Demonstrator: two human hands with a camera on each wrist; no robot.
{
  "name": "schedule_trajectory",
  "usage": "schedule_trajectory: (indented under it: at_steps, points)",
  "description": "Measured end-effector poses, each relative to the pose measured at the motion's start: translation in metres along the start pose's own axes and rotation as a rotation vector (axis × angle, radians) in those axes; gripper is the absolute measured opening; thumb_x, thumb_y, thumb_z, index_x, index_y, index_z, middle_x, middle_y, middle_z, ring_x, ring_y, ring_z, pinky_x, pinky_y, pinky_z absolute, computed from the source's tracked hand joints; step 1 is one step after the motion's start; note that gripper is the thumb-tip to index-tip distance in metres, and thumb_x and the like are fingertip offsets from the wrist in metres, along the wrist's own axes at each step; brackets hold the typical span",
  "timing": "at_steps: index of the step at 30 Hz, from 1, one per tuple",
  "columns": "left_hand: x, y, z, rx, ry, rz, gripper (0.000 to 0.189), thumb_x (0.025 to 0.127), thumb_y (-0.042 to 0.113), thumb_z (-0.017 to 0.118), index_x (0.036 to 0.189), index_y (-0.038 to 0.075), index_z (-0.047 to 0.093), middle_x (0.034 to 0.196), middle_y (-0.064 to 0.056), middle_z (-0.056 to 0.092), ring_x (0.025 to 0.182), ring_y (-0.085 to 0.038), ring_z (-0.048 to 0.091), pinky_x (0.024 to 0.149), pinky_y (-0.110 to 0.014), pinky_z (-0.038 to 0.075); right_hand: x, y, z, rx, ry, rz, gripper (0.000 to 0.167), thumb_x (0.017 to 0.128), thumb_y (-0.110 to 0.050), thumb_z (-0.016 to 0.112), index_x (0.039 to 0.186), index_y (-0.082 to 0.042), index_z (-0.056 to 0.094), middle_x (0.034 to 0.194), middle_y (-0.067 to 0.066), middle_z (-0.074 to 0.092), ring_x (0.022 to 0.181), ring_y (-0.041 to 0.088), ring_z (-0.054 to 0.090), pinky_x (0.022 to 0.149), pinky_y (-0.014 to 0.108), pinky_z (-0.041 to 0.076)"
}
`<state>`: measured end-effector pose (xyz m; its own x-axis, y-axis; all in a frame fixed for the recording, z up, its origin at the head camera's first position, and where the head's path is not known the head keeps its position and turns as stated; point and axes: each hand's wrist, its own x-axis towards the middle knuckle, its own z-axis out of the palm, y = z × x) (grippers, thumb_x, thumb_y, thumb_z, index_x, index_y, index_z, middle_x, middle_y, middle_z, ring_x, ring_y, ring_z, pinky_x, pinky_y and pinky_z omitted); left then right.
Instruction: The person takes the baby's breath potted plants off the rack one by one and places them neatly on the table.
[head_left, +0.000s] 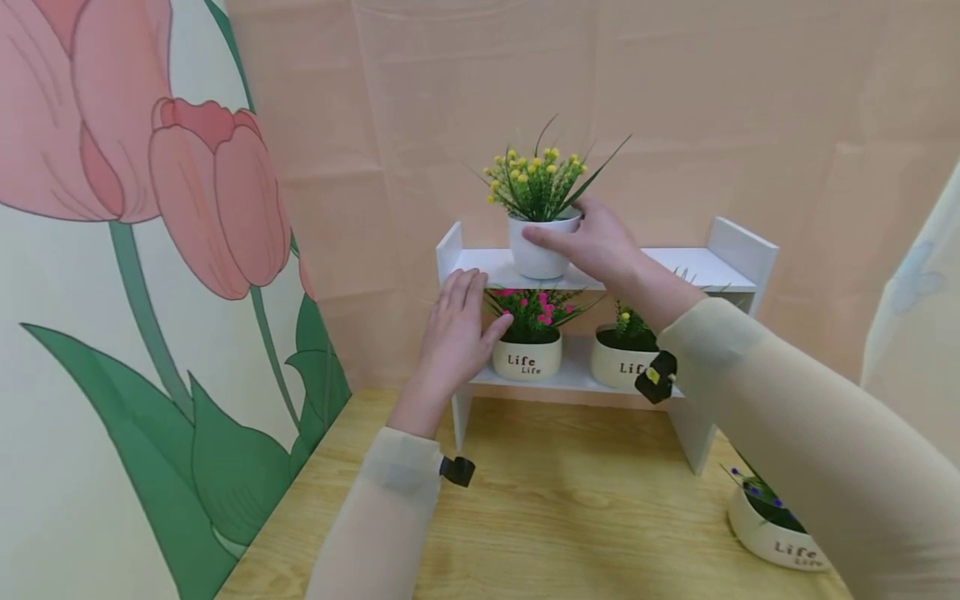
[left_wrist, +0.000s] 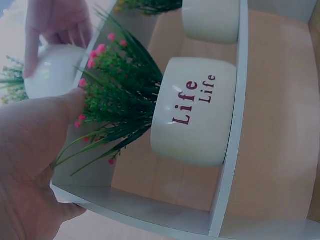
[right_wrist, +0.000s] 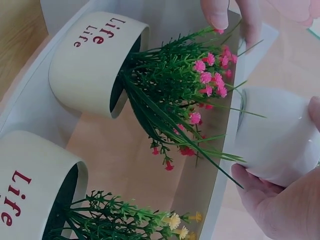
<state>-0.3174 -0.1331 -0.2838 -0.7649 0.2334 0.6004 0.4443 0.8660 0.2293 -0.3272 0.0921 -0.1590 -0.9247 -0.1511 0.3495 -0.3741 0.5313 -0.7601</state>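
My right hand grips a smooth white pot of yellow flowers near its rim, thumb on the front. In the head view, the pot overlaps the left part of the white shelf's top board. My left hand is at the shelf's left front corner, its fingers extended at the top board and its thumb apart. Just below, a cream "Life" pot with pink flowers stands on the lower board. The pot's far side is hidden.
Another cream pot with yellow flowers stands to the right on the lower board, partly behind my right forearm. A cream pot with blue flowers sits on the wooden table at the lower right. Raised side panels flank the top board.
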Motion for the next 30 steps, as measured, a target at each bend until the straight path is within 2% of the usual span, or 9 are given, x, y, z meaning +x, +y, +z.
schedule_trajectory:
  at_steps: [12, 19, 25, 30]
  points:
    - [0.0, 0.002, -0.002, -0.019, 0.008, 0.006, 0.079, 0.113, 0.049, 0.062, 0.17, 0.004, 0.033, 0.175, -0.014, 0.032, 0.167, -0.033, 0.016, 0.136, -0.05, 0.017, -0.014, -0.009, -0.011, 0.001, 0.021, -0.035, 0.107, 0.095, -0.063, 0.081, 0.172, -0.006, 0.031, 0.16, 0.019, 0.053, 0.147, 0.037, 0.05, 0.123, 0.058, 0.042]
    - [-0.001, -0.002, -0.003, -0.024, 0.018, 0.013, 0.079, 0.112, 0.048, 0.063, 0.17, 0.003, 0.033, 0.175, -0.015, 0.033, 0.166, -0.033, 0.018, 0.136, -0.051, 0.018, -0.024, -0.012, -0.017, 0.003, 0.026, -0.042, 0.109, 0.093, -0.066, 0.082, 0.173, -0.013, 0.032, 0.165, 0.016, 0.05, 0.15, 0.034, 0.048, 0.122, 0.058, 0.042]
    - [-0.001, -0.004, -0.002, -0.019, 0.012, 0.009, 0.078, 0.113, 0.048, 0.062, 0.17, 0.004, 0.032, 0.175, -0.015, 0.032, 0.167, -0.033, 0.017, 0.137, -0.049, 0.017, -0.035, -0.012, -0.024, 0.009, 0.008, -0.041, 0.113, 0.092, -0.068, 0.082, 0.176, -0.016, 0.027, 0.167, 0.015, 0.048, 0.151, 0.034, 0.046, 0.123, 0.061, 0.04]
    - [-0.001, -0.003, -0.003, -0.009, -0.007, -0.006, 0.08, 0.113, 0.05, 0.06, 0.172, 0.005, 0.03, 0.177, -0.015, 0.03, 0.167, -0.032, 0.016, 0.137, -0.047, 0.015, -0.045, -0.013, -0.028, 0.032, -0.007, -0.033, 0.112, 0.094, -0.064, 0.082, 0.177, -0.016, 0.024, 0.161, 0.018, 0.053, 0.148, 0.035, 0.05, 0.123, 0.063, 0.04]
